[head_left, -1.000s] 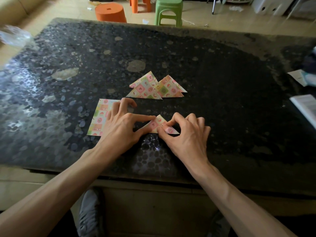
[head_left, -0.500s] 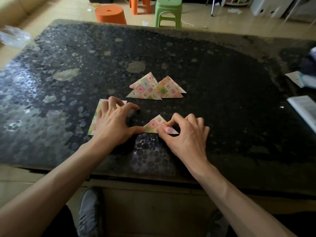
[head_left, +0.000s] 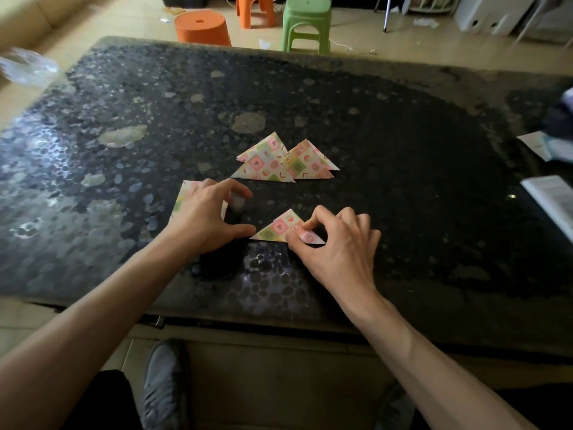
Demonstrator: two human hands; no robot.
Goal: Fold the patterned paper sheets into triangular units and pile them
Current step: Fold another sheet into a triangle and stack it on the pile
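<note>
Sheets (head_left: 181, 201): flat stack, well left of the pinch, half hidden under the left hand; left hand (head_left: 207, 218): withdrawn leftward off the triangle within the last second, fingers loosely arched over the sheets with nothing clasped, only the thumb tip left touching the triangle's left corner; triangle (head_left: 277, 228): flat on the table (head_left: 434, 181), right corner pinched; pile (head_left: 273, 162): folded units overlapping, just beyond the pinch, unmoved; right hand (head_left: 341, 246): thumb and forefinger clamped on the triangle's right corner, as before. Judgement: creasing is taken as finished; the unit is probably ready to be carried to the pile and a fresh sheet drawn.
</note>
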